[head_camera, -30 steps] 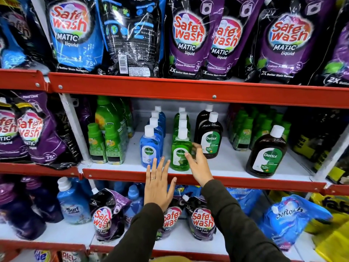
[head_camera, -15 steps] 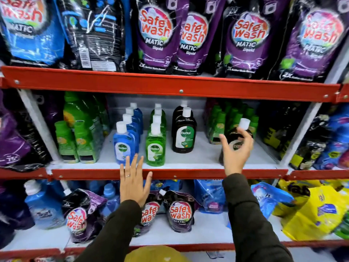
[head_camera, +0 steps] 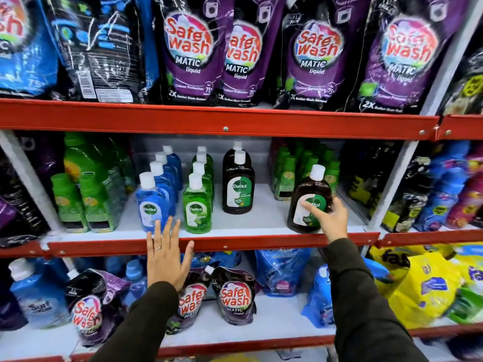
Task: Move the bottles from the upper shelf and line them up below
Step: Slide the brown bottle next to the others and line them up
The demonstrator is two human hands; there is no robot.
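Observation:
On the middle shelf [head_camera: 261, 242] stand rows of white-capped Dettol bottles: a blue row [head_camera: 149, 205], a green row [head_camera: 196, 207] and two dark brown ones [head_camera: 238, 189] one behind the other. A larger brown Dettol bottle [head_camera: 311, 189] stands alone to the right, near the front edge. My right hand [head_camera: 330, 220] wraps around its lower body, thumb on the label. My left hand [head_camera: 164, 259] is open, fingers spread, flat against the red shelf edge below the blue row.
Green bottles [head_camera: 86, 202] crowd the left and another green group [head_camera: 300, 168] stands behind the big brown bottle. Purple Safe Wash pouches [head_camera: 190, 50] fill the top shelf. The lower shelf holds small Safe Wash pouches [head_camera: 235, 296], blue refill packs [head_camera: 282, 273] and yellow bags [head_camera: 423, 283].
My right hand left the green front bottle, reached right to the large brown bottle's neck, then slid down to grip its body. My left hand stayed spread at the shelf edge.

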